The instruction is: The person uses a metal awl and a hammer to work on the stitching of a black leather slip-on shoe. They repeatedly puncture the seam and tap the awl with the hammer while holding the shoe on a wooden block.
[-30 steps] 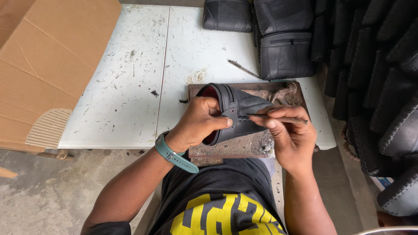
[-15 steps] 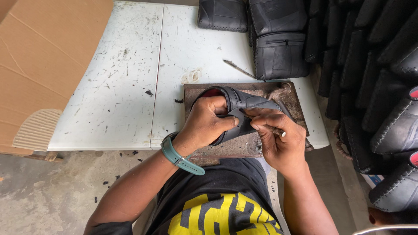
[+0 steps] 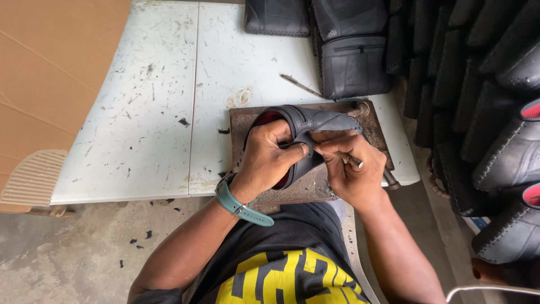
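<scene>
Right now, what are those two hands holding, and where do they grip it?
The left hand grips a black shoe upper by its opening edge. The right hand pinches a thin metal tool by its shaft, against the upper.

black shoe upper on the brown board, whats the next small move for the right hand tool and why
Probably push the thin metal tool on through the strap of the black shoe upper. The right hand has it pinched at the strap, and the left hand clamps the upper against the brown board, so the piece looks braced.
</scene>
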### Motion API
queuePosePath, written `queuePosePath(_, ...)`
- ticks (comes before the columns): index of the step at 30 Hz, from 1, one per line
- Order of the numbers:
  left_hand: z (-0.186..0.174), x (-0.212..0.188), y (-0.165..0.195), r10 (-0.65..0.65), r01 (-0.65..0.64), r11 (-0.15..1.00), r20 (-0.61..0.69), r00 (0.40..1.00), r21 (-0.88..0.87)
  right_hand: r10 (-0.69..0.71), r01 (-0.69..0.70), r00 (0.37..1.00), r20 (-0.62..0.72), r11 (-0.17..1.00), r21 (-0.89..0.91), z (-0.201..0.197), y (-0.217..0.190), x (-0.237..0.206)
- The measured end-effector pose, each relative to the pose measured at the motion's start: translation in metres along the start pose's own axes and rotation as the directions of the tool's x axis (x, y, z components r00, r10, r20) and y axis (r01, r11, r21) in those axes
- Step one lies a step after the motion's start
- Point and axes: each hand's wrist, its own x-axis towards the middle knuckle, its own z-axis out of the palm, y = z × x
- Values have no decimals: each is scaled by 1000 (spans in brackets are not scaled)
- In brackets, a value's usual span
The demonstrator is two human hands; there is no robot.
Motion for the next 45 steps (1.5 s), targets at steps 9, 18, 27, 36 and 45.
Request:
queuePosePath(9, 7, -2, 3, 81, -80, 994, -19, 996, 73, 149, -145, 970, -191, 989, 33, 17, 15, -2)
queuePosePath(18, 6, -3, 18, 73, -59, 971, -53, 996, 230, 33, -5, 985, -168, 986, 168, -20, -12, -33)
queuePosePath(27, 6, -4, 17, 81, -74, 977, -28, 996, 199, 172, -181, 980, 100, 979, 91, -23, -17, -22)
queuePosePath(36, 5, -5, 16, 68, -65, 973, -5, 998, 221, 189, -202, 947, 259, 979, 27, -40, -12, -13)
queuePosePath(45, 7, -4, 14, 89, -90, 976, 13, 996, 196, 169, -218, 944, 285, 965, 149, -39, -7, -10)
